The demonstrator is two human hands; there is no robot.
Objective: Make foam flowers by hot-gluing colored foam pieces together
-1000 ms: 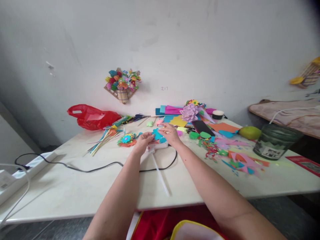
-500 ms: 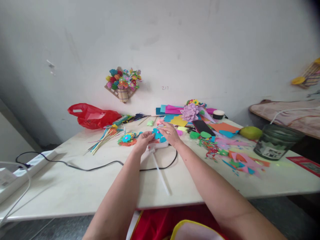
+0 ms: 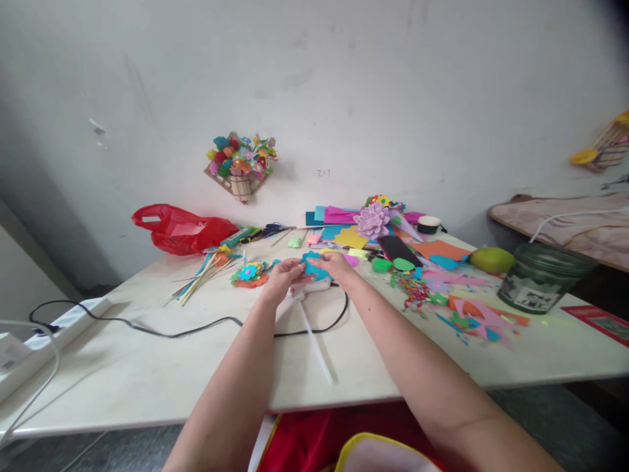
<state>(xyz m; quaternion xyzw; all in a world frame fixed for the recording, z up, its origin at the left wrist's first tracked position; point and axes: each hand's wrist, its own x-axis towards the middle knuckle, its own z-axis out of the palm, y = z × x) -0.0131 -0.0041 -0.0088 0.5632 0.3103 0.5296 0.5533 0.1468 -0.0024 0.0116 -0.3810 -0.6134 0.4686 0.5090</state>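
Observation:
Between my two hands, above the middle of the table, is a blue paper or foam flower (image 3: pixel 312 263). My left hand (image 3: pixel 285 275) pinches its left edge. The fingers of my right hand (image 3: pixel 339 266) close on its right side. Just below lies a white glue gun (image 3: pixel 310 287), partly hidden by my left hand and forearm, with a long clear glue stick (image 3: pixel 314 344) sticking out toward me. To the left of my left hand rests a pile of layered flowers (image 3: pixel 249 272) in blue, yellow and orange.
A black cord (image 3: pixel 171 335) runs left to a white power strip (image 3: pixel 73 328). At the back left sits a red plastic bag (image 3: pixel 184 229). Colored scraps (image 3: pixel 484 321), a dark phone (image 3: pixel 397 252) and a green glass jar (image 3: pixel 543 282) lie to the right.
My right hand has come down from above the flower and now grips its right side. The left hand stays in place on the flower.

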